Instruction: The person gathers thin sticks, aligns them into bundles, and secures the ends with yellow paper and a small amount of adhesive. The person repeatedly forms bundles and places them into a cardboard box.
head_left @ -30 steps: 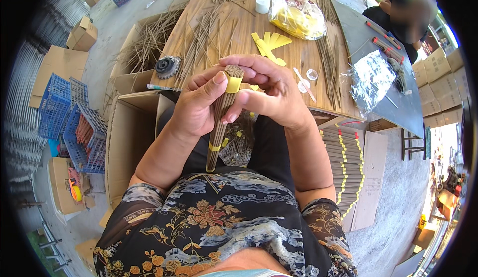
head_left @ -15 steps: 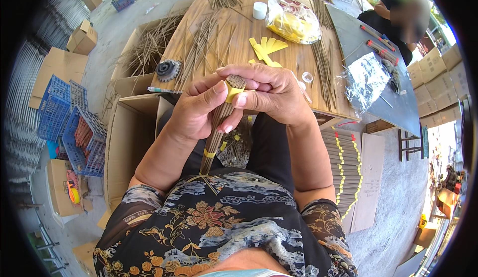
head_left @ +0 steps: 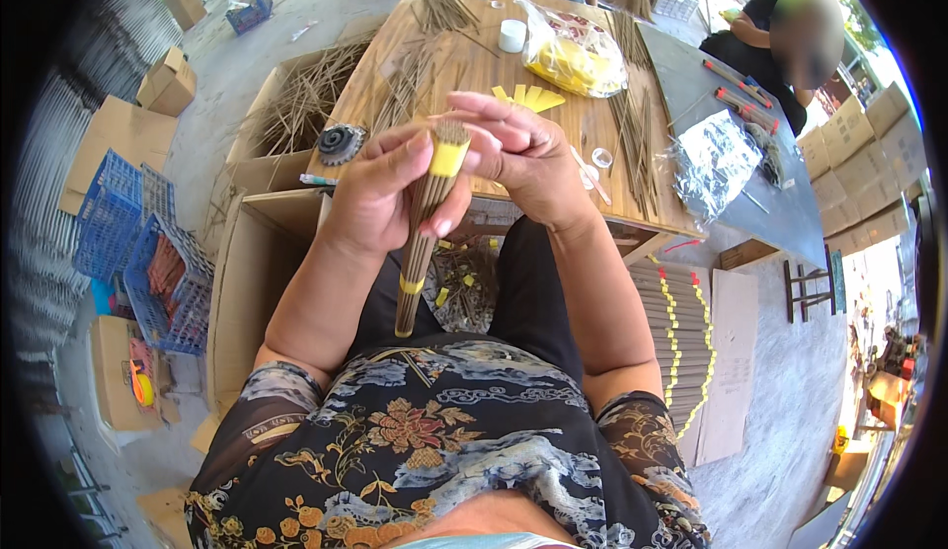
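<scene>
A bundle of thin brown sticks (head_left: pixel 422 215), perhaps incense, tilts in front of my chest with its packed ends uppermost. Around its upper part runs a yellow paper band (head_left: pixel 447 160); a narrower yellow band (head_left: pixel 411 285) circles it lower down. My left hand (head_left: pixel 370 194) is closed round the bundle, thumb beside the upper band. At the bundle's top right is my right hand (head_left: pixel 533 164), fingers stretched out and loosened; whether its fingertips touch the sticks I cannot tell. Just beyond my hands, yellow paper strips (head_left: pixel 533 98) lie fanned on the wooden table (head_left: pixel 484 65).
Loose sticks (head_left: pixel 632 144) and a plastic bag of yellow strips (head_left: pixel 578 50) lie on the table. A black tape roll (head_left: pixel 340 144) sits at its left edge. An open cardboard box (head_left: pixel 267 282) stands left of my legs; finished bundles (head_left: pixel 676 342) lie right. A co-worker (head_left: pixel 755 40) sits far right.
My right thumb and fingers have come off the yellow band and straightened. More of the band shows, and the bundle's top has moved slightly left and nearer.
</scene>
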Available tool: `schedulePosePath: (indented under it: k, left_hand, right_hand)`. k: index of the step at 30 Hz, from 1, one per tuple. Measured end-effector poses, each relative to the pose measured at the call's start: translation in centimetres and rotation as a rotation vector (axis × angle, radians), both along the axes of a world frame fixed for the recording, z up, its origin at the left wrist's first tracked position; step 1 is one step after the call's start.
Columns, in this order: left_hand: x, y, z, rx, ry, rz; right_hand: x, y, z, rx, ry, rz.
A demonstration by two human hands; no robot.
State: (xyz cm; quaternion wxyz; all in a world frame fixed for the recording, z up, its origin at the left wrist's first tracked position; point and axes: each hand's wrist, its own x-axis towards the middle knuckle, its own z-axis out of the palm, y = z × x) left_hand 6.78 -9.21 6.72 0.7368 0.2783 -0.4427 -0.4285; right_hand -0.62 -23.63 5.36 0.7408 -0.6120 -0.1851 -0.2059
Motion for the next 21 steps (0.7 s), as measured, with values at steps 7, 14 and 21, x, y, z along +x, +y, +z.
schedulePosePath:
  k: [7, 14, 21]
  left_hand:
    - [3.2, 0.0, 2.1, -0.178, -0.017, 0.325]
    - [5.3, 1.9, 3.9, -0.131, -0.032, 0.577]
    - [4.2, 2.4, 3.7, -0.077, 0.014, 0.66]
  right_hand:
    - [-2.0, 1.1, -5.1, 0.065, 0.3, 0.158]
    - [-4.5, 4.5, -7.8, -0.054, 0.513, 0.18]
    - [-5.8, 4.6, -6.7, -0.043, 0.48, 0.226]
